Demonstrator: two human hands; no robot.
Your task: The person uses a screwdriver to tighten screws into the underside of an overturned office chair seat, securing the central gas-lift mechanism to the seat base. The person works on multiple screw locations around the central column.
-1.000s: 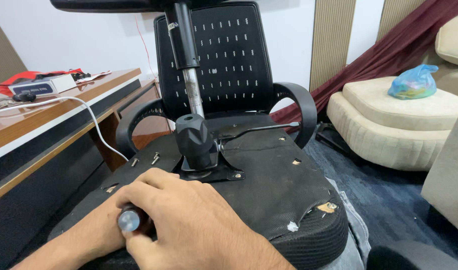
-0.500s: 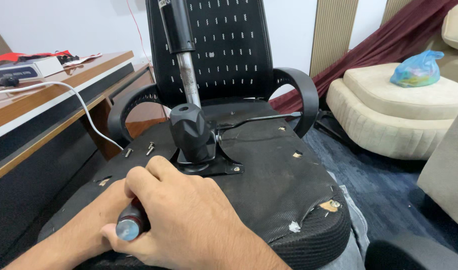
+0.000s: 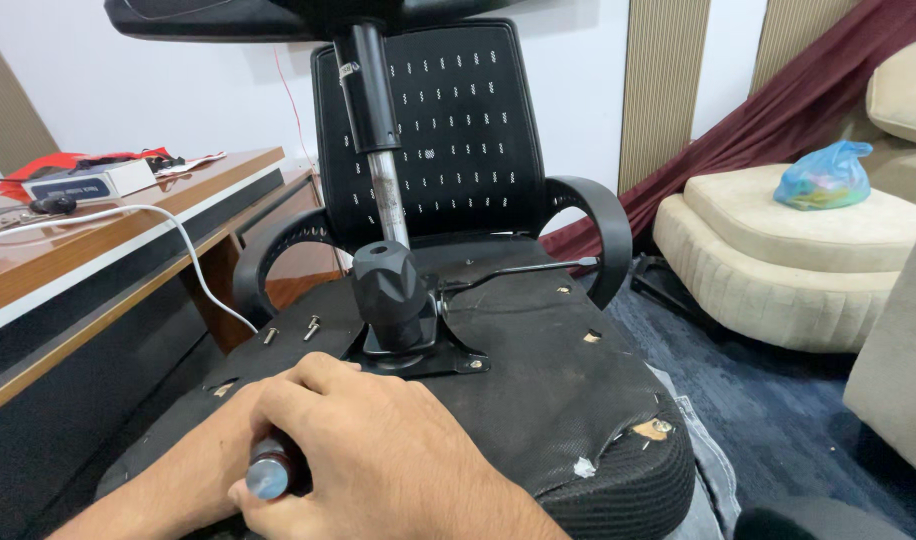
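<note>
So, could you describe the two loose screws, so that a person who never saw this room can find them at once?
Find the overturned black office chair, its seat underside facing up with a metal column rising from the middle. Left of the column's black base plate, near the seat's far left edge, lie two loose screws. Unlike the screws fixed in the plate, these rest free on the fabric, side by side.

A screwdriver with a dark red grip and round silver end cap (image 3: 269, 475) points its cap toward the near edge, its shaft hidden. It sits over the near left of the overturned black fabric office chair seat (image 3: 538, 380), near the black metal mounting plate (image 3: 418, 355).
</note>
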